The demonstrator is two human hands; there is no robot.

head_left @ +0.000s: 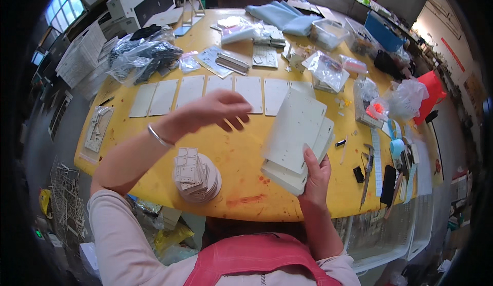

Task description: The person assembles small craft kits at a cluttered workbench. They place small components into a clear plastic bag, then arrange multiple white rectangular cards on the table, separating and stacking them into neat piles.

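Observation:
My right hand [316, 175] grips a fanned stack of thin whitish rectangular panels [295, 127], thumb on top, above the right middle of the yellow table. Small holes show near the edges of the top panel. My left hand [223, 110], a little blurred, hovers with loosely bent fingers apart and nothing in them. Beyond it, similar panels [163, 97] lie side by side in a row across the table; the left hand and forearm cover parts of some. Below my left forearm stands a pile of small pale cut plates [188, 165] on round discs [211, 183].
Calipers [367, 170], a black phone [389, 183] and tape rolls [397, 146] lie at the right. Plastic bags [146, 55] and a clear bin [328, 33] stand along the back. A flat pale frame [99, 128] rests at the left. Crates [382, 240] sit below the table's edge.

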